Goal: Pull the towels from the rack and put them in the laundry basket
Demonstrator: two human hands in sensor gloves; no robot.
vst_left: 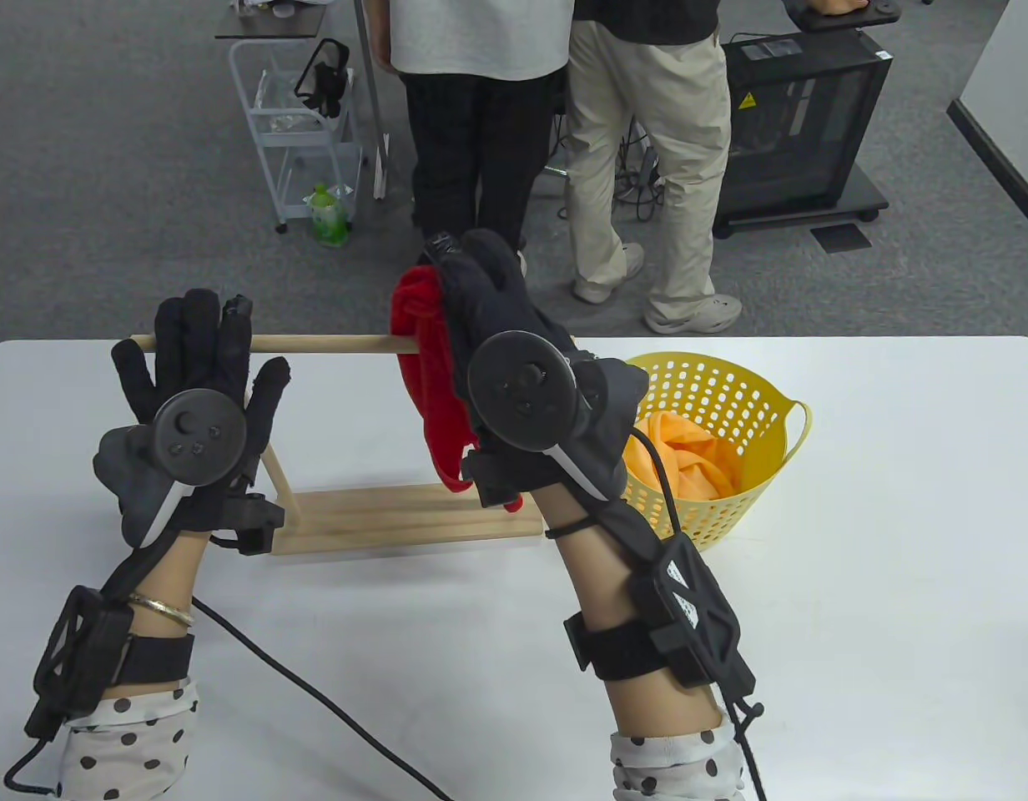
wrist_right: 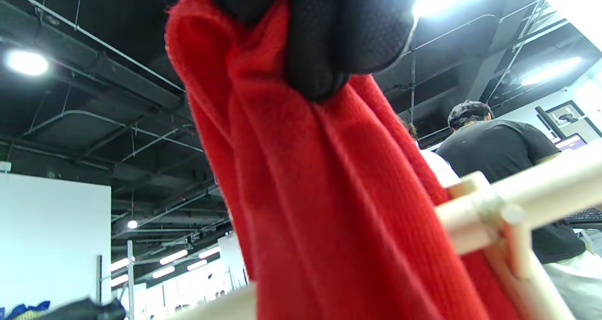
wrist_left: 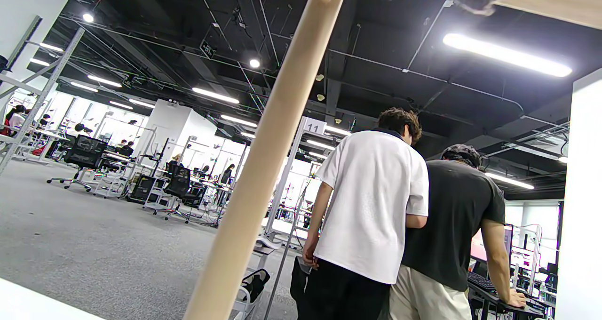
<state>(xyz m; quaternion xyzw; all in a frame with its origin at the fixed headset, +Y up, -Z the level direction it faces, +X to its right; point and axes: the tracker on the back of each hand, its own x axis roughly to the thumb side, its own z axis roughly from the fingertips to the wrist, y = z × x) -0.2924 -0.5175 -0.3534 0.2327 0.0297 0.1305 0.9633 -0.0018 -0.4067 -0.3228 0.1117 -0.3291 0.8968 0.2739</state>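
Observation:
A wooden towel rack (vst_left: 330, 343) stands on the white table (vst_left: 898, 584). A red towel (vst_left: 422, 375) hangs bunched at the right end of its top bar. My right hand (vst_left: 472, 284) grips the top of that towel, lifted above the bar; in the right wrist view the gloved fingers (wrist_right: 329, 42) pinch the red towel (wrist_right: 329, 207) beside the rack's joint (wrist_right: 489, 216). My left hand (vst_left: 197, 350) is spread flat against the bar's left end, fingers straight. In the left wrist view a rack post (wrist_left: 263, 160) crosses close by. A yellow laundry basket (vst_left: 756, 492) at the right holds an orange towel (vst_left: 689, 455).
Two people (vst_left: 564, 125) stand just beyond the table's far edge. A white wire cart (vst_left: 293, 125) with a green bottle (vst_left: 328, 215) is on the floor at the back left, and a black cabinet (vst_left: 806, 117) at the back right. Cables trail from both wrists.

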